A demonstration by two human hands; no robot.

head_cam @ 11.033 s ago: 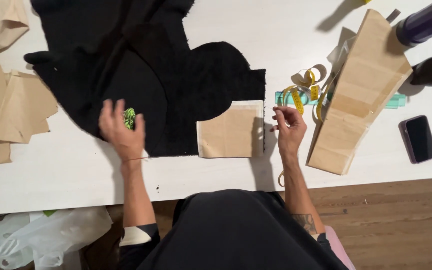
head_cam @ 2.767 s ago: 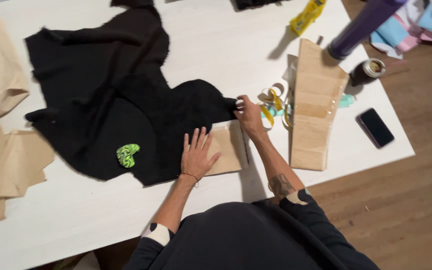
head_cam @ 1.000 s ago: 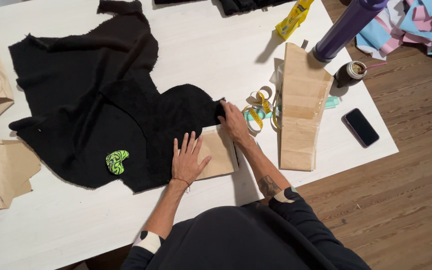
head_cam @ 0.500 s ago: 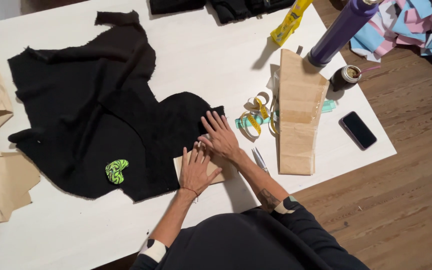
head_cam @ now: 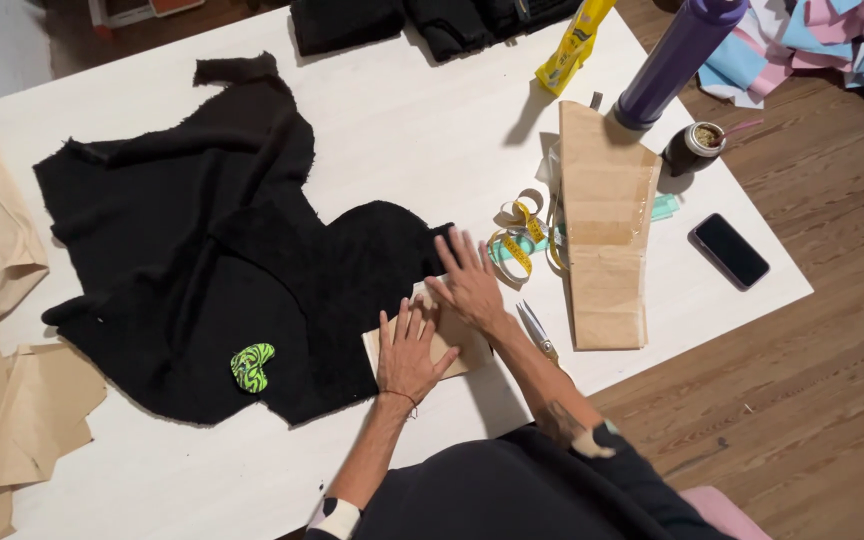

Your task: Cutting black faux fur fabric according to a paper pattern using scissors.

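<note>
We see both hands spread flat on a small brown paper piece (head_cam: 449,345) at the near edge of the white table (head_cam: 422,130). The left hand (head_cam: 409,352) lies palm down with its fingers fanned toward twelve o'clock, and the right hand (head_cam: 470,283) lies just beyond it at about one o'clock, fingers splayed. Neither grip is closed on anything; both are released and pressing flat, which we judge keeps the paper from sliding and smooths it against the cloth.

The paper piece sits at the three o'clock edge of the black fabric (head_cam: 212,250), touching or slightly overlapping it. The fabric is laid out unfolded over the left half of the table, so its outline shows whole. A small green patterned weight (head_cam: 252,366) rests on the fabric near its seven o'clock edge, apparently to hold it still.

Scissors (head_cam: 536,331) lie just beside the right forearm at three o'clock, within easy reach. A yellow measuring tape (head_cam: 517,240) is coiled beyond the right hand at one o'clock, next to a long brown paper strip (head_cam: 604,235). A phone (head_cam: 730,250) lies well apart toward the table's right edge.
</note>
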